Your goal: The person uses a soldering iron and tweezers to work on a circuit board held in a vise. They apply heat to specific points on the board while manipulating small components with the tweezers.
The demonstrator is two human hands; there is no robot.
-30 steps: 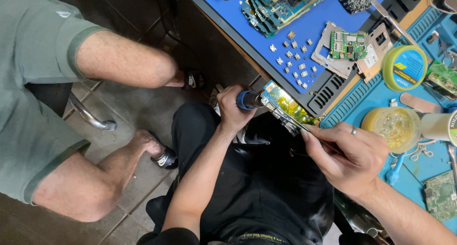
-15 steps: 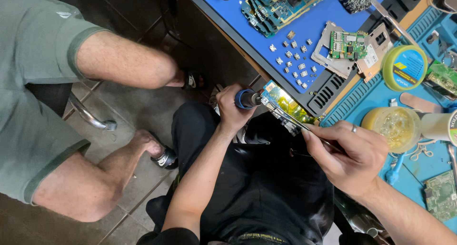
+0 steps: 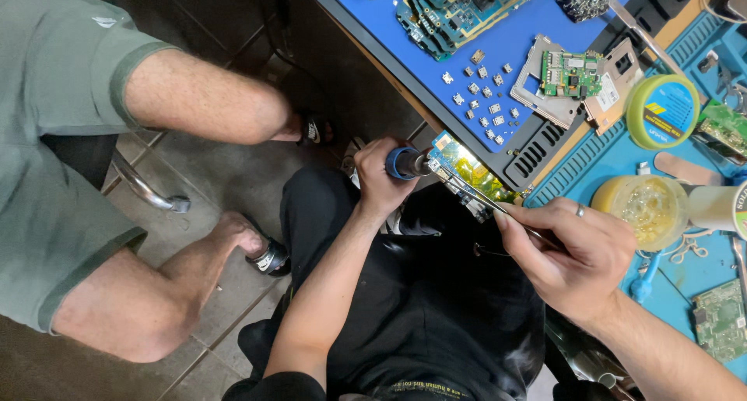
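Left hand (image 3: 380, 177) grips 1 blue-handled iron (image 3: 406, 163), fingers wrapped tight round the handle. Right hand (image 3: 574, 249) pinches 1 pair of tweezers (image 3: 486, 201), fingers narrow, tips on the board (image 3: 467, 171).

Board sits just off the bench (image 3: 513, 51) front edge, over the lap; what carries it I cannot tell. Judging by looks: light, thin, stiff, fragile, so hold it by the edges only, never on components.

Count on the blue mat: roughly 15 small metal shields (image 3: 482, 97), 1 framed board (image 3: 568, 72), 1 green-rimmed tin (image 3: 663, 111). At the right edge: 1 yellow flux pot (image 3: 642, 206).
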